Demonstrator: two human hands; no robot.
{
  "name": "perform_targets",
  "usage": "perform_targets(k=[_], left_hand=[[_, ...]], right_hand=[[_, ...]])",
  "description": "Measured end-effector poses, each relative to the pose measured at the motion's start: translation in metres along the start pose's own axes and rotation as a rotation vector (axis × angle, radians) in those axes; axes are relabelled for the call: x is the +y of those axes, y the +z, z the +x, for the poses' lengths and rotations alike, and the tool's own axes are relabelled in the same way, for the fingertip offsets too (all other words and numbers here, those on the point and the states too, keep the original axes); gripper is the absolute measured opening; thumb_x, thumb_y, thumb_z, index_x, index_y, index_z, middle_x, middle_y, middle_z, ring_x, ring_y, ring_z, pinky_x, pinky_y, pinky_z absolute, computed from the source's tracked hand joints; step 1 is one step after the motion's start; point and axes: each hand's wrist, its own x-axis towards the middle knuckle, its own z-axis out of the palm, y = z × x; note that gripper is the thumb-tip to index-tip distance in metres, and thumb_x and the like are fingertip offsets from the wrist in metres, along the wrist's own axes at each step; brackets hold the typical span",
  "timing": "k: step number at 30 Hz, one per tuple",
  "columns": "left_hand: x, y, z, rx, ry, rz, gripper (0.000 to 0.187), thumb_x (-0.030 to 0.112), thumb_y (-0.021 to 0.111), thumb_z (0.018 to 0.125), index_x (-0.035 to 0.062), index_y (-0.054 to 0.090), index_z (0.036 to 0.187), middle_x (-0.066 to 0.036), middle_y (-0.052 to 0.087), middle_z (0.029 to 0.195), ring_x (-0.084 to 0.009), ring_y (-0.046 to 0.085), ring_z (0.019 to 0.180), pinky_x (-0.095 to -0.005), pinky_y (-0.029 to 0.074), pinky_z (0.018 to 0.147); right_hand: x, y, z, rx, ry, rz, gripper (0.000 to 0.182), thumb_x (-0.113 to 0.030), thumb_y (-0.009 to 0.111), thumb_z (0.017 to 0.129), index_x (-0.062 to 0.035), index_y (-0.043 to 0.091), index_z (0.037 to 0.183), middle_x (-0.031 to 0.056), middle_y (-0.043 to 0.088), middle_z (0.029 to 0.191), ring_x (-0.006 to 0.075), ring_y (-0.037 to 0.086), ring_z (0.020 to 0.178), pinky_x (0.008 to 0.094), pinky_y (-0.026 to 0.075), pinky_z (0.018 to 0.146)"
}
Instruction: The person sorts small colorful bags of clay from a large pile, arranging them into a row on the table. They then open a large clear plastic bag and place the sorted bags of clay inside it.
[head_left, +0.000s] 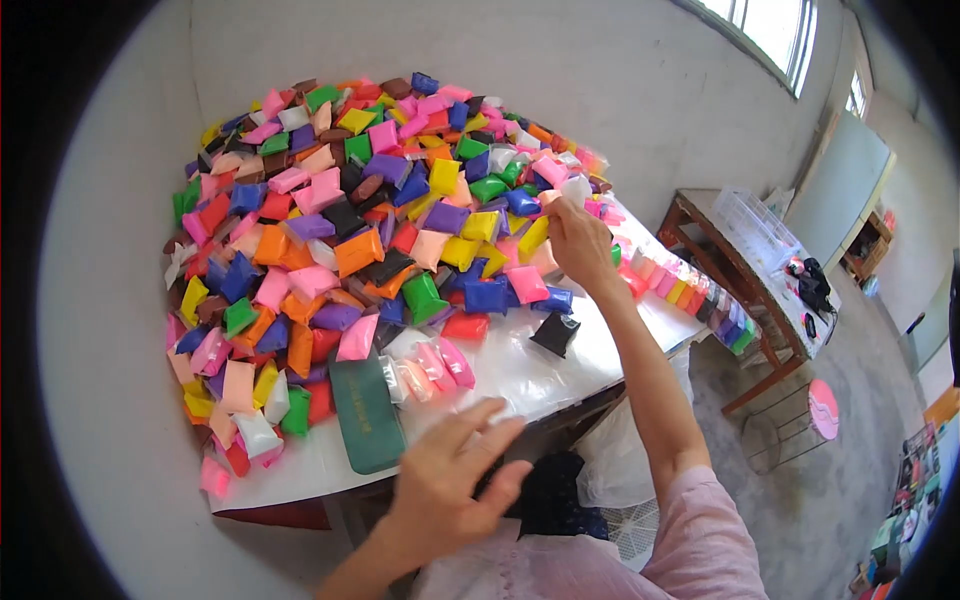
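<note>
A big heap of small, soft-looking plastic packets [360, 252] in many colours covers the table against the wall. My right hand [578, 245] reaches to the heap's right side, its fingers closed at a white packet [577, 187]; part of the grip is hidden. My left hand [450, 490] is held low in front of the table edge, fingers spread, with nothing in it. Just beyond it, a short row of packets [430, 367] in white, peach and pink lies beside a dark green box [365, 415]. A black packet [555, 334] lies apart on the white table covering [520, 370].
At the table's right end stand lined-up rows of packets [690, 292]. Farther right are a wooden table [740, 240] with a clear plastic bin [750, 220], and a stool with a pink seat [823, 409]. A white plastic bag [620, 455] hangs below the table edge.
</note>
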Motion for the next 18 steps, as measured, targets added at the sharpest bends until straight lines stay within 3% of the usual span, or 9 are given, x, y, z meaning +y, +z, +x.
perform_targets(k=[2, 5, 8, 9, 13, 18], left_hand=[[0.005, 0.029, -0.008, -0.003, -0.115, -0.154, 0.038, 0.008, 0.072, 0.08, 0.0013, 0.063, 0.116, -0.016, 0.063, 0.114, -0.0294, 0.065, 0.092, -0.0356, 0.052, 0.077], [0.0, 0.062, -0.012, 0.055, -0.281, -0.11, 0.035, 0.006, 0.069, 0.082, 0.0001, 0.06, 0.116, -0.015, 0.062, 0.102, -0.0284, 0.063, 0.081, -0.0359, 0.051, 0.067], [-0.017, 0.09, -0.019, 0.155, -0.295, 0.138, 0.031, 0.008, 0.068, 0.084, 0.0001, 0.058, 0.112, -0.015, 0.057, 0.088, -0.0312, 0.059, 0.074, -0.0409, 0.048, 0.064], [-0.023, 0.099, -0.022, 0.173, -0.304, 0.194, 0.025, 0.01, 0.068, 0.084, 0.0007, 0.057, 0.104, -0.015, 0.053, 0.084, -0.0337, 0.058, 0.076, -0.0421, 0.046, 0.065], [-0.026, 0.109, -0.026, 0.19, -0.309, 0.345, 0.025, 0.011, 0.069, 0.082, 0.0019, 0.057, 0.101, -0.014, 0.053, 0.089, -0.0342, 0.058, 0.082, -0.0424, 0.046, 0.069], [-0.027, 0.11, -0.018, 0.196, -0.363, 0.395, 0.026, 0.012, 0.07, 0.083, 0.0028, 0.058, 0.105, -0.014, 0.056, 0.09, -0.0336, 0.061, 0.079, -0.0428, 0.048, 0.067]], right_hand=[[-0.023, -0.032, -0.009, -0.116, 0.05, 0.055, 0.013, -0.01, 0.05, 0.091, -0.0079, 0.059, 0.101, 0.016, 0.063, 0.081, 0.0343, 0.065, 0.076, 0.0458, 0.049, 0.065], [-0.063, -0.067, -0.041, -0.295, -0.073, 0.091, 0.011, -0.008, 0.052, 0.087, -0.0066, 0.06, 0.095, 0.0155, 0.064, 0.076, 0.0346, 0.065, 0.073, 0.0455, 0.049, 0.064], [-0.086, -0.07, -0.077, -0.503, -0.105, 0.269, 0.01, -0.008, 0.056, 0.084, -0.0066, 0.063, 0.091, 0.0134, 0.065, 0.078, 0.0339, 0.065, 0.074, 0.0445, 0.05, 0.066], [-0.085, -0.062, -0.088, -0.627, -0.09, 0.216, 0.013, -0.01, 0.057, 0.084, -0.008, 0.066, 0.092, 0.0121, 0.066, 0.081, 0.0335, 0.065, 0.076, 0.0432, 0.051, 0.069], [-0.072, -0.048, -0.105, -0.652, -0.077, 0.163, 0.015, -0.013, 0.059, 0.086, -0.0087, 0.068, 0.097, 0.0118, 0.067, 0.086, 0.0324, 0.065, 0.081, 0.0422, 0.052, 0.073], [-0.076, -0.056, -0.117, -0.352, -0.01, 0.188, 0.016, -0.012, 0.062, 0.089, -0.0055, 0.065, 0.102, 0.0126, 0.062, 0.089, 0.0315, 0.064, 0.077, 0.0425, 0.051, 0.069]])
